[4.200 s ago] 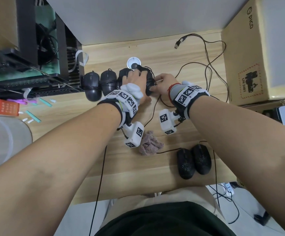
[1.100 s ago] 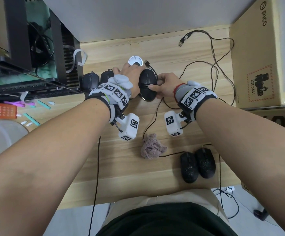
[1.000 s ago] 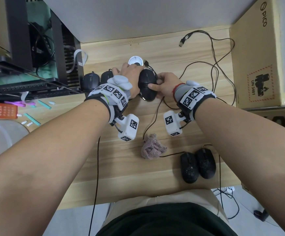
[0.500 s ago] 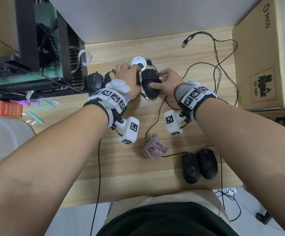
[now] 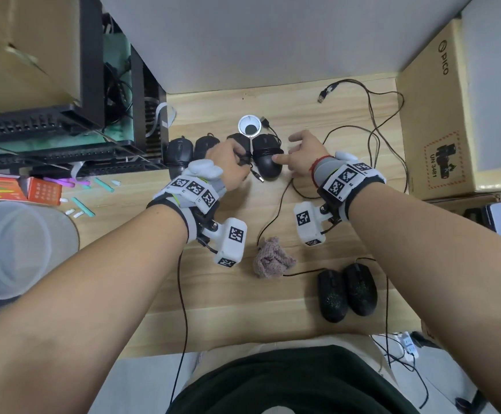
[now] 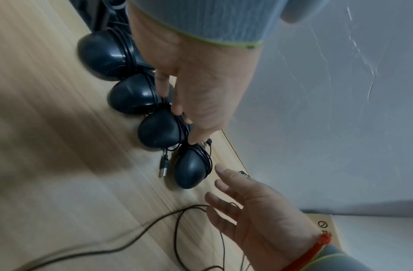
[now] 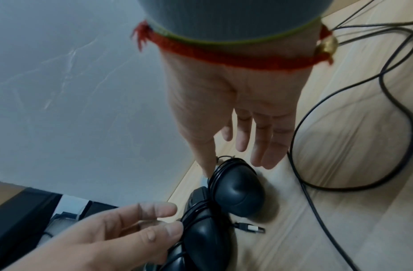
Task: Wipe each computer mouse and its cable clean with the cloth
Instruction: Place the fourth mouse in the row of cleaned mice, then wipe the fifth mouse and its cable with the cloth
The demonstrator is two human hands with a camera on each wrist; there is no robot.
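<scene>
I find four black mice lined up at the back of the desk (image 5: pixel 201 291), each with its cable wound round its body. The fourth mouse (image 5: pixel 268 158) sits at the right end of that row, touching the third mouse (image 6: pixel 158 131). My left hand (image 5: pixel 228 162) rests on the third mouse, thumb and fingers loosely curled at its wound cable; whether they pinch the cable or merely touch it, I cannot tell. My right hand (image 5: pixel 303 153) is spread and released, fingers straight, the thumb tip at or just off the side of the fourth mouse, holding nothing. The cloth (image 5: pixel 273 258) lies crumpled near the middle of the desk, well apart from both hands. Two more mice (image 5: pixel 346 289) lie side by side near the front edge, right of the cloth, cables loose. I judge this the setting-down step: the fourth mouse is being parked with the finished ones. The next move, in my judgement, calls for both hands to come to the front, one to take the cloth and the other to lift one of the two front mice, minding the loose cables (image 5: pixel 374 138) so that nothing is dragged.
</scene>
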